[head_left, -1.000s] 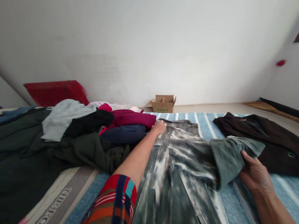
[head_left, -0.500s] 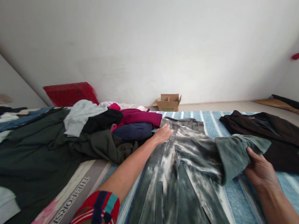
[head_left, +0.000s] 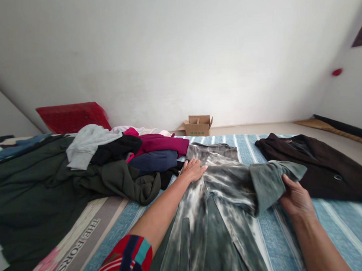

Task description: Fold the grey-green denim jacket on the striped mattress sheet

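Note:
A grey, bleach-washed denim jacket (head_left: 216, 207) lies spread on a blue striped bed sheet (head_left: 342, 219). My left hand (head_left: 193, 170) rests flat on the jacket near its collar, fingers stretched out. My right hand (head_left: 295, 198) grips the end of the jacket's sleeve (head_left: 272, 181), which is lifted and folded over towards the jacket's body.
A heap of clothes (head_left: 109, 164) in dark green, maroon, navy and light grey covers the left of the bed. A dark brown coat (head_left: 317, 164) lies at the right. A cardboard box (head_left: 197, 126) stands by the far wall; a red cushion (head_left: 71, 117) leans at the left.
My left hand has slid back along the jacket from the collar towards me. My right hand keeps hold of the sleeve and has shifted a little to the left.

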A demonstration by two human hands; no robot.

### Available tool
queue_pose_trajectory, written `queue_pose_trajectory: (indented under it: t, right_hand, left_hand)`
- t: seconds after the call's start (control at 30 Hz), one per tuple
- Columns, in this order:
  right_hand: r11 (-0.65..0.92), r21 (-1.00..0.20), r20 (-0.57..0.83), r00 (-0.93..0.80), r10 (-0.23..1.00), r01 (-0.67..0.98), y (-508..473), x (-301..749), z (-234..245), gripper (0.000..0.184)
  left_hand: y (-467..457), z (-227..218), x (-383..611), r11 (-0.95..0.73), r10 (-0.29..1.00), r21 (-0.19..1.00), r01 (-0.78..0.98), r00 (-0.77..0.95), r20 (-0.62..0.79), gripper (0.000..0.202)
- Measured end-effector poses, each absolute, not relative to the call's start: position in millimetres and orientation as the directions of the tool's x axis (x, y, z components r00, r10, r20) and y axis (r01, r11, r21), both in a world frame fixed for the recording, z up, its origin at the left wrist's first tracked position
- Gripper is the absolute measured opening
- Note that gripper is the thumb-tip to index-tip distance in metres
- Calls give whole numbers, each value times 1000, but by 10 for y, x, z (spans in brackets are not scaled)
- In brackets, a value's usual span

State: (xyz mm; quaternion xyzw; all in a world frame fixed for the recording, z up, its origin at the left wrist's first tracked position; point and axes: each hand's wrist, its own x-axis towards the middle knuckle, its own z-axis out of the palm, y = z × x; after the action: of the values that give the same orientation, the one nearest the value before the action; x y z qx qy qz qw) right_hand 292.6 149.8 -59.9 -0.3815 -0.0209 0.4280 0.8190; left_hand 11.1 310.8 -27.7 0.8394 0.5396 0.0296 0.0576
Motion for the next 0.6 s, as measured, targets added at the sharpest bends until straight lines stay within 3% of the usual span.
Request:
queue_pose_trajectory:
  t: [0.17,0.4,0.6]
  right_hand:
    - [340,-629,-300,622,723,-699,1520,2936,-592,23]
    - [314,-679,-269,623,735,-663,1498,2984,-593,19]
    - [307,-697,-247,618,746,-649,1484,3023,-611,23]
  left_hand:
    - [3322,-227,314,-395,919,139,908,387,79,45]
    - [3548,-431,413,-358,927,201,912,373,-41,55]
    - [3506,-436,423,-373,926,210,904,377,21,53]
